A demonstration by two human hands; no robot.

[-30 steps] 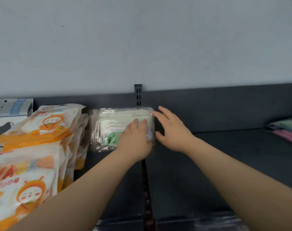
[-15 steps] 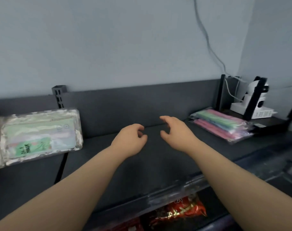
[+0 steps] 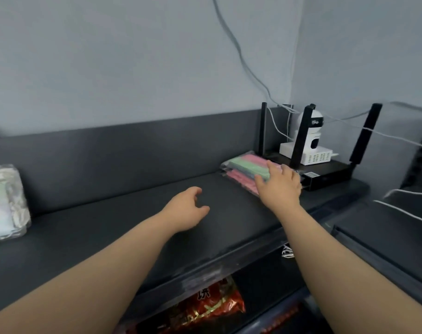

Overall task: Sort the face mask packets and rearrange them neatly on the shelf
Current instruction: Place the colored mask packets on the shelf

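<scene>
- Since 0.5 s ago: R hand (image 3: 280, 186) has gone right, from mid-shelf onto the pink/green stack (image 3: 243, 165). The hands were side by side then, now well apart.
- L hand (image 3: 186, 208) stays over the mid shelf (image 3: 113, 227), fingers loosely curled, holding nothing. Can't tell if it touches the shelf.
- View has swung right. The clear packet (image 3: 7, 201), fully in view before, is now cut by the left edge.
- R hand fingers (image 3: 271, 166) are spread fairly straight & lie on top of the stack, thumb at its near side. Not closed round it.
- Stack lies flat at the shelf's right end, just beside the router (image 3: 330, 173). R hand hides its near right part, so the no. of packets is unclear.
- Packet stands at the far left against the back panel. Its print is blurred & unreadable.
- White cam (image 3: 314, 131) sits behind the router, partly hidden by an antenna.
- Red bag (image 3: 212, 307) on the level below, top hidden by the shelf lip, text smeared.
</scene>
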